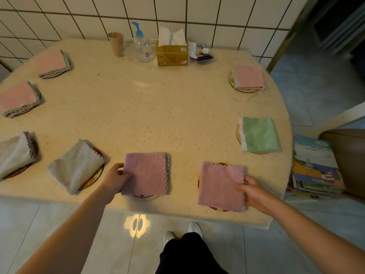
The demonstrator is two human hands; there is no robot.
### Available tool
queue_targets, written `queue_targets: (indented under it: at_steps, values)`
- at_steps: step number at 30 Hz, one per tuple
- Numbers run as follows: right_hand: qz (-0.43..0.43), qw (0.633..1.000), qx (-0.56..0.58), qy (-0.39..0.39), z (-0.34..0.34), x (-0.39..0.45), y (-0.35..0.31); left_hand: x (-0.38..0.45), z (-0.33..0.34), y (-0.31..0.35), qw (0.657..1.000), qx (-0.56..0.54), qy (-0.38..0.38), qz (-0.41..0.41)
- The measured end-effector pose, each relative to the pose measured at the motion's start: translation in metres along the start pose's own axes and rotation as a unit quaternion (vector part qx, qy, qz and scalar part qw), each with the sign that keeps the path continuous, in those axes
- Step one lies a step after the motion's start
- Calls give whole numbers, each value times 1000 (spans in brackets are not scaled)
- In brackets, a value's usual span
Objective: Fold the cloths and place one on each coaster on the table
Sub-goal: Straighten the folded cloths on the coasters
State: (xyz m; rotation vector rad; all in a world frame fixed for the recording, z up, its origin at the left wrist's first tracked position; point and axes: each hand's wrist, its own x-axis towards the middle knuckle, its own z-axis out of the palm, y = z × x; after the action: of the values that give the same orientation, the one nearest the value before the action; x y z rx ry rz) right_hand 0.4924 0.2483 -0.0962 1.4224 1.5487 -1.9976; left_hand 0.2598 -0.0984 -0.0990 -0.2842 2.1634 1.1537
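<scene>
Coasters mostly buried, edges of the scene cut away

Each round printed coaster shows only as a sliver: a thin arc point(145, 196) under the folded mauve fleece cloth point(146, 173), a red-patterned rim point(217, 209) under the folded pink fleece cloth point(221, 186), so their pictures cannot be read. The folded grey cloth point(13, 153) and the folded pink-and-green cloth point(15, 98) at the left run off the picture's edge. Small dark items point(203, 55) beside the yellow tissue box point(172, 55) are too small to tell. Both forearms and the brown padded seat point(349, 155) are cropped
</scene>
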Motion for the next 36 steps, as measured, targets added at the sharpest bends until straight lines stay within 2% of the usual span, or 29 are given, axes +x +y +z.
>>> queue_targets:
  at_steps: [4, 7, 9, 12, 15, 17, 19, 21, 25, 29, 32, 36]
  values:
    - [-17, 998, -43, 34, -3, 2, 5, 1, -1, -2, 999, 26, 32, 11]
    - [-60, 972, -203, 102, -3, 4, 5, -2, -1, -2, 996, 64, 54, 34]
    - [-98, 929, -323, 148, 0, 3, 2, -3, 0, -4, 990, 114, 63, 48]
    - [-115, 842, -493, 189, 1, -2, -7, -5, -1, -6, 971, 212, 83, 66]
    - [-135, 774, -581, 213, 2, -2, -20, -8, -4, -6, 965, 235, 93, 63]
    - [-186, 750, -598, 212, 13, -1, -34, -10, -11, -6, 965, 236, 102, 59]
    - [-242, 751, -589, 177, 36, 1, -49, -10, -23, -8, 967, 217, 117, 65]
    - [-274, 769, -563, 126, 63, 2, -61, -7, -34, -9, 969, 193, 130, 79]
    - [-317, 779, -540, 33, 154, 6, -81, -3, -81, -17, 971, 115, 192, 82]
    - [-360, 787, -500, -32, 255, 11, -92, 12, -147, -37, 959, 102, 251, 80]
    - [-357, 794, -488, -61, 334, 15, -98, 35, -209, -59, 948, 109, 292, 71]
    - [-274, 836, -474, -42, 427, 23, -101, 71, -297, -82, 938, 82, 335, 16]
